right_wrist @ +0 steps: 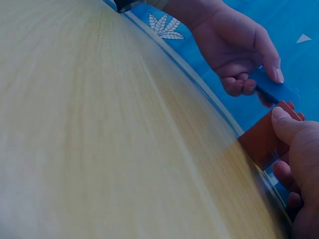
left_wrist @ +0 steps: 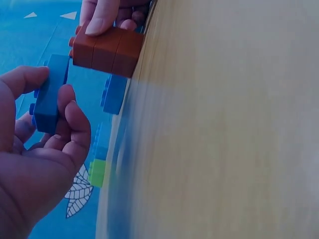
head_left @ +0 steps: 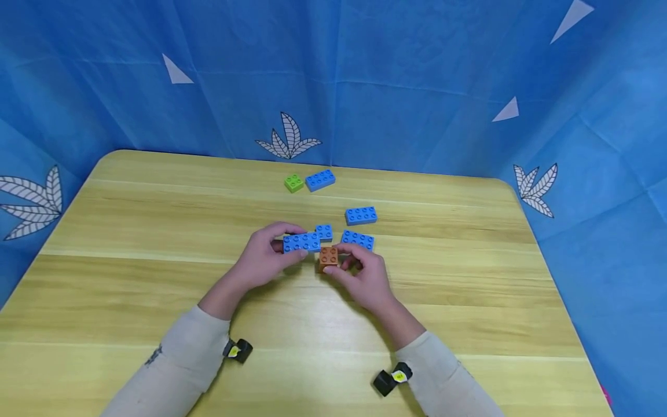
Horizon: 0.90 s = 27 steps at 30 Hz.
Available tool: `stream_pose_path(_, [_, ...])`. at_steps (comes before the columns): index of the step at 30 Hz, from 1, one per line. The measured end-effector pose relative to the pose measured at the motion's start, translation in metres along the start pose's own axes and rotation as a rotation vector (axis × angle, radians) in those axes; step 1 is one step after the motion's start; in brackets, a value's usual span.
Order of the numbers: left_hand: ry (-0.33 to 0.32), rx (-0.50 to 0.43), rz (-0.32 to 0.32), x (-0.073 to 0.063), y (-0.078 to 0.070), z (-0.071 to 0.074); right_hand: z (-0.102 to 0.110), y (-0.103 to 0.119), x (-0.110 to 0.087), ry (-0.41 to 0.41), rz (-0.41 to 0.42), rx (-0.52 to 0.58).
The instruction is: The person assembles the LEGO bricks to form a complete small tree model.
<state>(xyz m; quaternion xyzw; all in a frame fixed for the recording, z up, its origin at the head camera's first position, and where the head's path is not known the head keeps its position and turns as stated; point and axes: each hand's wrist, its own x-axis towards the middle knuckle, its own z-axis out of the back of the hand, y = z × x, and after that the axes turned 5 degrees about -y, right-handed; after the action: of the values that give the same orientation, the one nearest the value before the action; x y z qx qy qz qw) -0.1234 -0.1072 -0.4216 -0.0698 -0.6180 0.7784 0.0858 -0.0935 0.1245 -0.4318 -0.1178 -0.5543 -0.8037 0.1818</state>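
My left hand pinches a long blue toy brick, studs up, between thumb and fingers, above the table. The right hand grips a brown stack by its sides. In the left wrist view this brown stack shows three square bricks joined one on another. The blue brick is held near the stack's studded top; whether they touch I cannot tell. Just behind the hands lie a small blue brick and a long blue brick, the latter partly hidden by the right hand.
Farther back on the wooden table lies another long blue brick. Near the back edge a small green brick sits beside a long blue brick. A blue curtain hangs behind the table and along its sides.
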Motion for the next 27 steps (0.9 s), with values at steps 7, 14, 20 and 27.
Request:
stream_pose_path(7, [0.031,-0.100,-0.011,-0.002,-0.001,-0.004,0.000,-0.001,0.001,0.002,0.007,0.003])
stream_pose_path(14, [0.059,-0.054,-0.067,-0.003,-0.003,-0.010,0.000,0.000,0.002,0.006,0.001,0.005])
stream_pose_path(20, [0.043,-0.009,-0.065,-0.004,-0.006,-0.014,0.000,0.000,0.001,0.010,0.002,-0.004])
stream_pose_path(27, [0.012,0.074,-0.081,-0.005,-0.009,-0.014,0.000,-0.001,0.001,0.006,0.009,-0.003])
